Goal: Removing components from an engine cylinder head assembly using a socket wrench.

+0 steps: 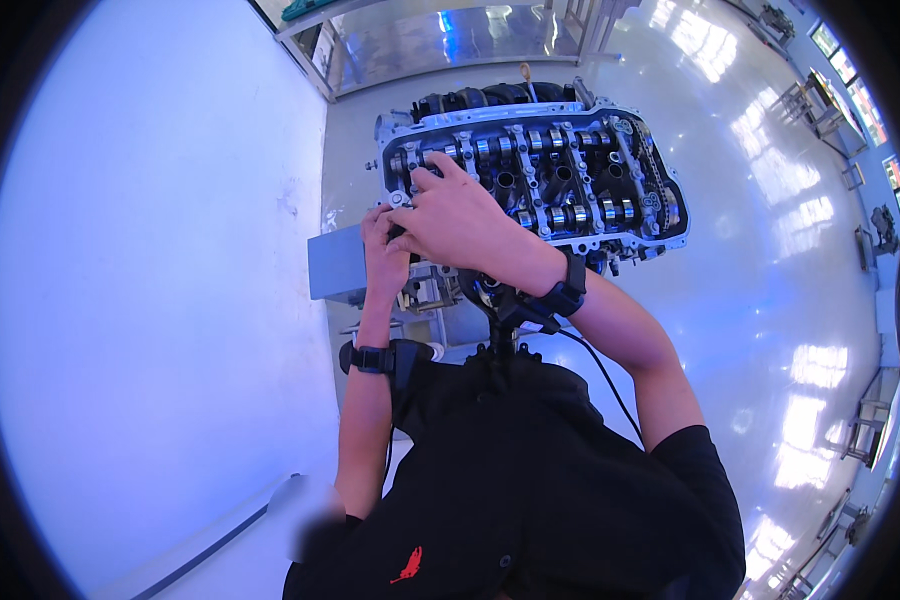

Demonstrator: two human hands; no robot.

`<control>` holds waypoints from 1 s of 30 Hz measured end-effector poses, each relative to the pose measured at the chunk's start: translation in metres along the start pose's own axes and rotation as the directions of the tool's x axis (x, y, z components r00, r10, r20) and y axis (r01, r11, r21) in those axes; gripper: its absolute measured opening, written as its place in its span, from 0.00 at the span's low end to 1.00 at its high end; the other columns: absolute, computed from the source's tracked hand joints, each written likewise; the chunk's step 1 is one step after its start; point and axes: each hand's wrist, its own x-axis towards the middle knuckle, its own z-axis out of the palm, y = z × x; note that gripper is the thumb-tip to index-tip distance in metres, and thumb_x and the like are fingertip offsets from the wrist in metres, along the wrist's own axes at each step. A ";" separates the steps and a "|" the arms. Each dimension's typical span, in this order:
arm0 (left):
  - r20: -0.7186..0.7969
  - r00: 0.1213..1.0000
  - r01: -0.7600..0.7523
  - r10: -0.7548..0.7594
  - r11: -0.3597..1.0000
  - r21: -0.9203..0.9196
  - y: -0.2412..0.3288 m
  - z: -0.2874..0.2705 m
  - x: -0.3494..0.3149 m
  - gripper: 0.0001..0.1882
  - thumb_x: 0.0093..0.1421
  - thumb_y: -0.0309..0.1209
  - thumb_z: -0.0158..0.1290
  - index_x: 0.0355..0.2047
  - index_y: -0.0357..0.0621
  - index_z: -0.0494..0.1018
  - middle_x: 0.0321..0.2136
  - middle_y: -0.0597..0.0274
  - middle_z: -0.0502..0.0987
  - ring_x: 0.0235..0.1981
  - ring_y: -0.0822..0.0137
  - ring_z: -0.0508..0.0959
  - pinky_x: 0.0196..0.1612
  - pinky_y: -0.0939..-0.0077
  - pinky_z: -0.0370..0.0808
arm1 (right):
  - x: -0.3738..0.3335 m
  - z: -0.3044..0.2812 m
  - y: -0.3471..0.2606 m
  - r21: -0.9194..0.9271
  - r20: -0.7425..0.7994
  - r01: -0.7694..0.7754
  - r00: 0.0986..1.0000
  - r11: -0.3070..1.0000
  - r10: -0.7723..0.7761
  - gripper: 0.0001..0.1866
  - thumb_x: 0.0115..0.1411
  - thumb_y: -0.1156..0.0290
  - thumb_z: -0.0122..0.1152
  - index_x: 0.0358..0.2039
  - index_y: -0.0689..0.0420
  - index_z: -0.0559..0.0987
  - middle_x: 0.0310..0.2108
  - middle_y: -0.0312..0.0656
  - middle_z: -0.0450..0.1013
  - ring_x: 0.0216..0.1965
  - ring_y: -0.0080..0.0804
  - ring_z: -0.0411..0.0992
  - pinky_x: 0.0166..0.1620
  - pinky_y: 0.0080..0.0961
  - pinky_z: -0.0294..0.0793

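Reaching over the engine point(538, 190) at the frame's upper centre, I curl my right hand point(448, 215) at its left end. My left hand point(385, 250) half-closes beside it; whether either grips anything, I cannot tell.

The right hand point(452, 218) hides the engine's point(545, 185) near left corner and part of the left hand point(386, 252); anything between their fingertips seems too small to tell. The upper edge crops the bench point(420, 45), the lower edge the black shirt point(530, 480); the left sleeve point(327, 538) blurs.
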 end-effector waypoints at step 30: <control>0.070 0.992 -0.124 0.108 0.948 0.294 0.053 -0.002 0.014 0.11 0.54 0.30 0.64 0.37 0.41 0.79 0.39 0.54 0.77 0.52 0.50 0.69 0.57 0.56 0.63 | 0.007 -0.036 0.046 0.110 -0.233 -0.007 0.972 0.994 0.032 0.12 0.52 0.61 0.66 0.34 0.53 0.81 0.32 0.37 0.77 0.39 0.38 0.76 0.43 0.35 0.74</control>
